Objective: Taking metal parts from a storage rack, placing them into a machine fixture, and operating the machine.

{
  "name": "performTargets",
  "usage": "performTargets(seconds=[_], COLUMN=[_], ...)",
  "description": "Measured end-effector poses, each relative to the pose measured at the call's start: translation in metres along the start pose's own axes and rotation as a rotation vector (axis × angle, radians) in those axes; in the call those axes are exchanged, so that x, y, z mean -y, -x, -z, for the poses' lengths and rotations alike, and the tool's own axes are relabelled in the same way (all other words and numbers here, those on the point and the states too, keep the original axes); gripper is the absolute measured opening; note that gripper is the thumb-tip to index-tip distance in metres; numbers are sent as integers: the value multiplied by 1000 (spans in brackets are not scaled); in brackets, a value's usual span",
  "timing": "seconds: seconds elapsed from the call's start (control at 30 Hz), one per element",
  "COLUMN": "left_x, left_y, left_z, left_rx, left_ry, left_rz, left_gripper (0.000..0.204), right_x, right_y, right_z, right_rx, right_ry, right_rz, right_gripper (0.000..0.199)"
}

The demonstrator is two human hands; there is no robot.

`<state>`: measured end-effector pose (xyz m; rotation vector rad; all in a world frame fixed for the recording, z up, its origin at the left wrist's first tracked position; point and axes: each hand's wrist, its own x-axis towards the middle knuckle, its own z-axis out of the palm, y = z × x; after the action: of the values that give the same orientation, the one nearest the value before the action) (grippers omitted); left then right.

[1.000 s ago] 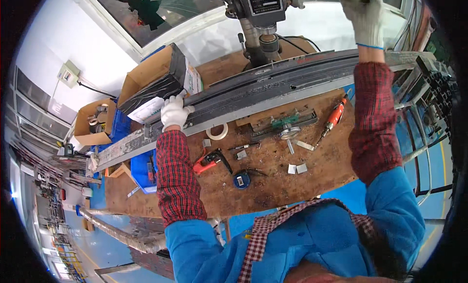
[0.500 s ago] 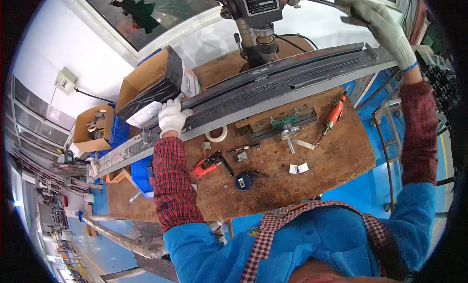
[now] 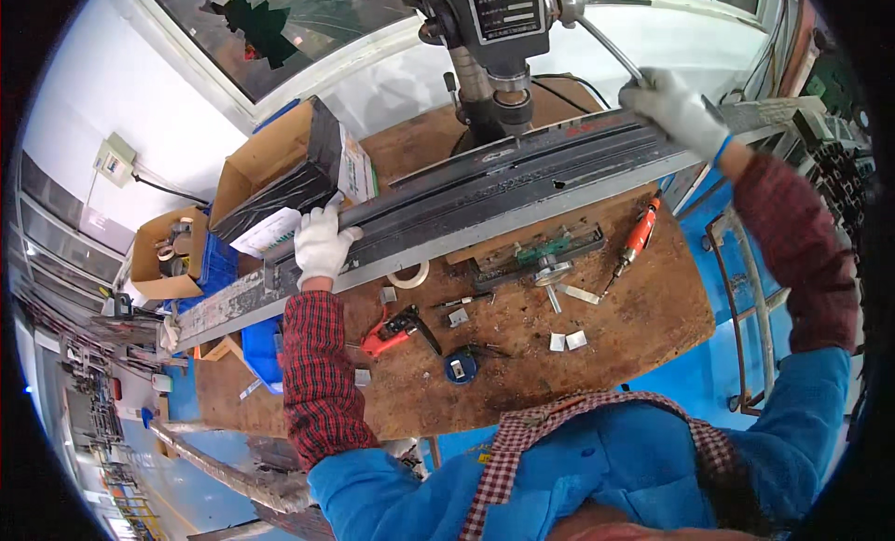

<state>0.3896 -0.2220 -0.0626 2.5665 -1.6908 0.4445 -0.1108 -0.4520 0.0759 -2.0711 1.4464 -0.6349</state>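
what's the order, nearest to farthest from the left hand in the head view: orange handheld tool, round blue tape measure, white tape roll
1. White tape roll: just right of the left hand.
2. Round blue tape measure: farther right and lower in the view.
3. Orange handheld tool: well to the right, near the bench's right side.
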Motion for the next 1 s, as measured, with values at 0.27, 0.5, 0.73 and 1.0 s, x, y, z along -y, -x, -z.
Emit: performTargets(seconds=[0.27, 0.5, 0.73, 1.0], left_x=[5, 5, 8, 4], left_y=[1, -3, -3, -3], left_z=[-5, -8, -5, 2], left_rx=[-64, -79, 9, 25], left_ry=[-39, -15, -27, 25], left_rz=[-47, -61, -43, -15], left_gripper=[50, 49, 59, 54], right_x=[-35, -54, -20, 35], right_y=[-27, -62, -5, 20], right_z=[-50, -94, -20, 43], right_rx=[-141, -351, -185, -74], right_ry=[-240, -174, 107, 339], right_rz=[190, 255, 245, 211], right_gripper=[33, 30, 34, 34])
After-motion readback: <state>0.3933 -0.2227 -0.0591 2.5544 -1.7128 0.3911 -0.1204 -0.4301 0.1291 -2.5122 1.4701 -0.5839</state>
